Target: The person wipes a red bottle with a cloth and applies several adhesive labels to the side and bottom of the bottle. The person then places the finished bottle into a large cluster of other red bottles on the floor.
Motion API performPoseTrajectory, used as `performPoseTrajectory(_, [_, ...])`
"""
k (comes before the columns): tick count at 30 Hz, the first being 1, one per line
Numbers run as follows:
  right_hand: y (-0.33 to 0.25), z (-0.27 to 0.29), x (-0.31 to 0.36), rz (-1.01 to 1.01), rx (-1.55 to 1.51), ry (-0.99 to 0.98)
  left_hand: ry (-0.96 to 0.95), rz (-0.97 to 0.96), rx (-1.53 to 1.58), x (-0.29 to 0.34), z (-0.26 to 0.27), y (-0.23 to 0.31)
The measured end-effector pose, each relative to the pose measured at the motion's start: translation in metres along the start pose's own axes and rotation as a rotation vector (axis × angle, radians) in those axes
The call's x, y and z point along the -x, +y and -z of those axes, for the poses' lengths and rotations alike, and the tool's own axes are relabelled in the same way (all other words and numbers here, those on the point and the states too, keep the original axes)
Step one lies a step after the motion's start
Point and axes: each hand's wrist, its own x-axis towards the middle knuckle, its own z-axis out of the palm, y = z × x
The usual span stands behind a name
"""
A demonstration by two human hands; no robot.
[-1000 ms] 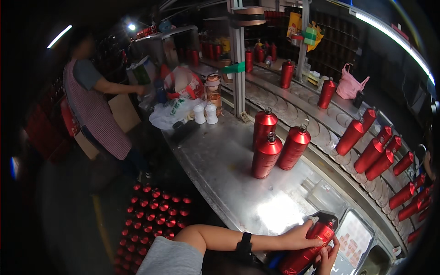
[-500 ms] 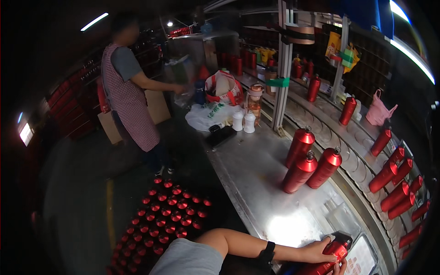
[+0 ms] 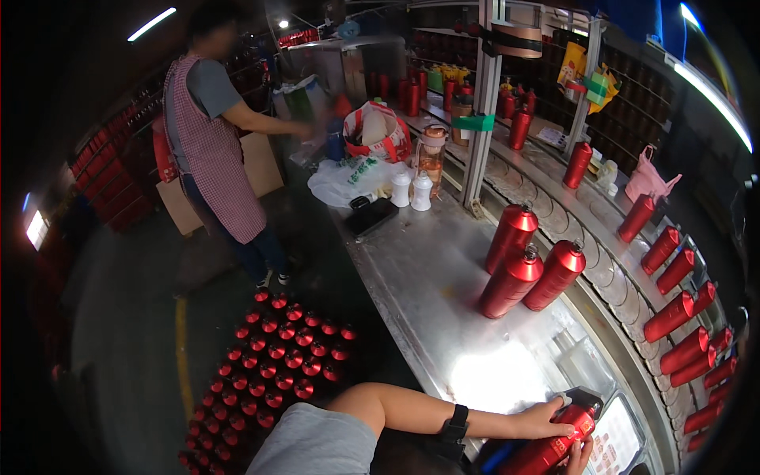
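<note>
A red metal bottle (image 3: 541,453) lies tilted at the lower right, its far end against a black block-like piece (image 3: 587,398). My left hand (image 3: 546,419) is closed over the bottle's upper part, with something small and white at its fingertips that I cannot make out. The fingers of my right hand (image 3: 579,457) press on the bottle's near right side; the rest of that hand is cut off by the lower edge. Beyond the hands, three red bottles (image 3: 513,277) stand upright together on the metal table (image 3: 419,277). A sheet with small printed pictures (image 3: 616,445) lies beside my right hand.
Red bottles (image 3: 666,317) stand along a curved conveyor (image 3: 609,273) on the right. Many more bottles (image 3: 277,350) stand on the floor at left. Two white bottles (image 3: 421,192), a drink bottle (image 3: 431,157) and bags (image 3: 376,134) sit farther back. A co-worker (image 3: 210,150) stands at far left.
The view has shifted slightly, so the scene sits higher and more to the left. Bottles on the conveyor have moved along it, away from me. Both my hands stay on the bottle.
</note>
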Motion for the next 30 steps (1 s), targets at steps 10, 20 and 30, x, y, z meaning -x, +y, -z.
performPoseTrajectory(10, [-0.019,0.002,0.012,-0.032,-0.067,-0.136,0.014,0.023,-0.005,0.003,0.004,0.022])
performPoseTrajectory(20, [-0.012,-0.007,0.010,-0.079,-0.119,-0.057,0.066,-0.001,-0.042,0.003,0.003,0.008])
performPoseTrajectory(30, [-0.027,-0.009,0.024,-0.098,-0.075,-0.144,0.075,-0.053,0.027,0.011,0.004,0.017])
